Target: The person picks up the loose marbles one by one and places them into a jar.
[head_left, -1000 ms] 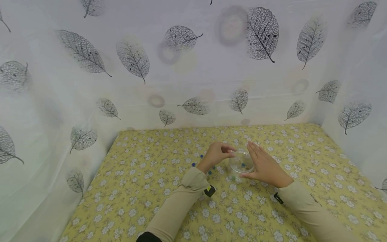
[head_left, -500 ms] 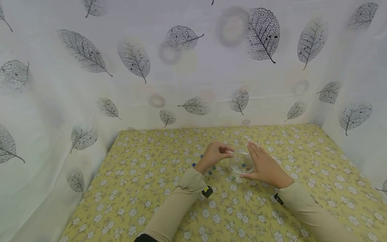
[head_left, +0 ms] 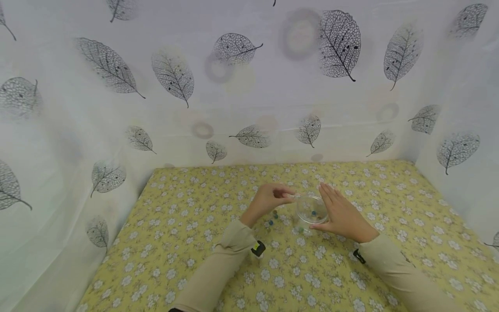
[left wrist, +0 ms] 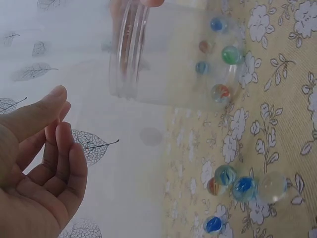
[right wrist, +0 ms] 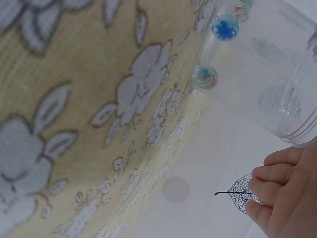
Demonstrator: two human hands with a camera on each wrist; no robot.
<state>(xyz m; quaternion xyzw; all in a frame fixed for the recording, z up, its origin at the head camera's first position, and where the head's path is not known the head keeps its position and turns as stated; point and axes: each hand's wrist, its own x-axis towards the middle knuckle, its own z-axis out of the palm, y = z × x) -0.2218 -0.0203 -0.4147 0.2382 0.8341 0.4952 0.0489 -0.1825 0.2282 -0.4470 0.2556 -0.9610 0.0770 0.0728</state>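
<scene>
A clear plastic jar (head_left: pixel 308 220) stands upright on the cloth with several glass marbles at its bottom, among them a green marble (left wrist: pixel 231 55) and a blue marble (left wrist: pixel 218 24). My right hand (head_left: pixel 345 216) holds the jar near its rim from the right, thumb in front and fingers behind. Left of the jar mouth hovers my left hand (head_left: pixel 268 200), fingers loosely bent and thumb close to them; no marble shows in it. Below it in the left wrist view, several loose marbles lie on the cloth, including a clear marble (left wrist: pixel 272 187) and a blue marble (left wrist: pixel 213 224).
Yellow flowered cloth (head_left: pixel 187 242) covers the table. White sheeting (head_left: pixel 269 99) printed with dark leaves hangs along the back and both sides. The left hand and forearm block part of the head camera's sight of the loose marbles.
My left hand has moved left, away from the jar's rim, and now covers the blue marbles farther left. My right hand and the jar have stayed put.
</scene>
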